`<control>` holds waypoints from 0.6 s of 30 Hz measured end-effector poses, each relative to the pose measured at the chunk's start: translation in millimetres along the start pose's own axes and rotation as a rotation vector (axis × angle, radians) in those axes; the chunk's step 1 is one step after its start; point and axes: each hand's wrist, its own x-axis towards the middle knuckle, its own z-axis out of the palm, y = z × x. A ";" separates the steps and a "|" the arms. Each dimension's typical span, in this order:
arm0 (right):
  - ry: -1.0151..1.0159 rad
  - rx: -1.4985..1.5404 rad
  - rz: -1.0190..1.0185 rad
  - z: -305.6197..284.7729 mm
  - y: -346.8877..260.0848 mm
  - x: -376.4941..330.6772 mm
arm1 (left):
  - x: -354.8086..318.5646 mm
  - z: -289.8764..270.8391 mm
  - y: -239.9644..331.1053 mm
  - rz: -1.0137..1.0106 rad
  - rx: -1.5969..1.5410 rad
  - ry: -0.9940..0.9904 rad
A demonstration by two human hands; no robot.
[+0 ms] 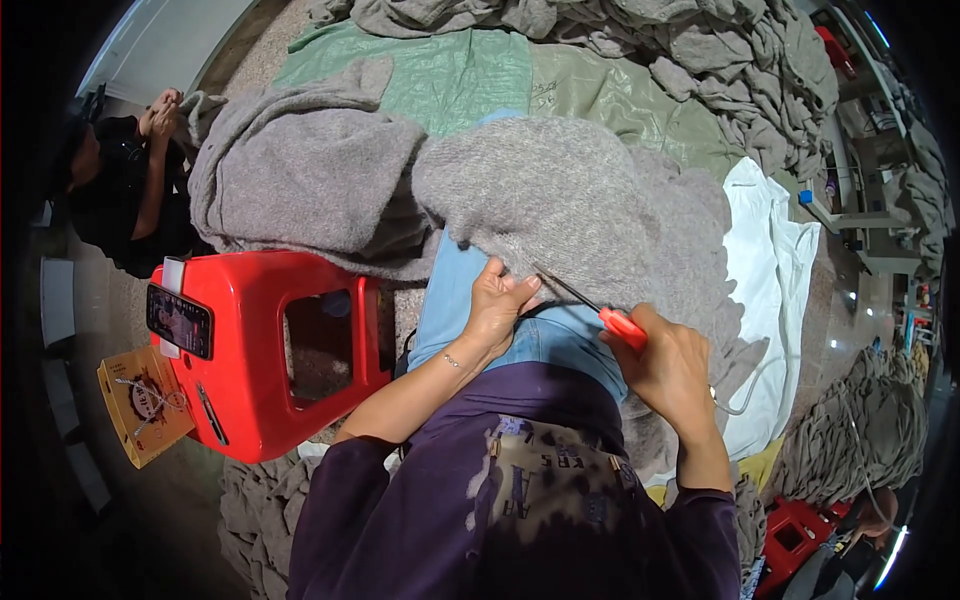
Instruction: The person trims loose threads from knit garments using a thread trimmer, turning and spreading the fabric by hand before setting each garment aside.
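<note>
From up here I look down on a speckled floor (pixel 260 60) spread with a green tarp (pixel 470 75) and heaped with grey knitted pieces (pixel 720 50); a second person (pixel 120 190) sits off beyond my left hand. A grey knitted garment (pixel 570 190) lies draped over my lap, on blue jeans (pixel 450 300), just ahead of both sets of fingers. My left hand (pixel 492 310) pinches its near edge, fingers (pixel 515 293) closed on the fabric. My right hand (pixel 672 368) is wrapped shut around orange-handled thread snips (pixel 600 308), thin blades pointing at the edge beside my left fingertips. I judge the knit soft, limp and light, fuzzy enough not to slip, but stretchy: best held close to the edge, taut, right beside the blade tips. Left of my left hand stands a glossy, rigid red plastic stool (pixel 250 350) with a phone (pixel 180 320) propped on it, and a yellow card box (pixel 140 405) leans against it. White cloth (pixel 770 260) lies beyond my right hand.
</note>
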 end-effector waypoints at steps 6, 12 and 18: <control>-0.002 0.036 0.011 3.4 -0.2 2.5 | 4.7 -11.8 -9.3 -0.016 0.065 0.021; 0.042 0.201 -0.012 13.4 -13.9 11.3 | -1.7 0.0 -4.2 -0.030 0.039 0.002; 0.172 0.320 -0.028 14.7 13.7 12.8 | 6.6 -17.6 29.5 0.020 0.068 0.024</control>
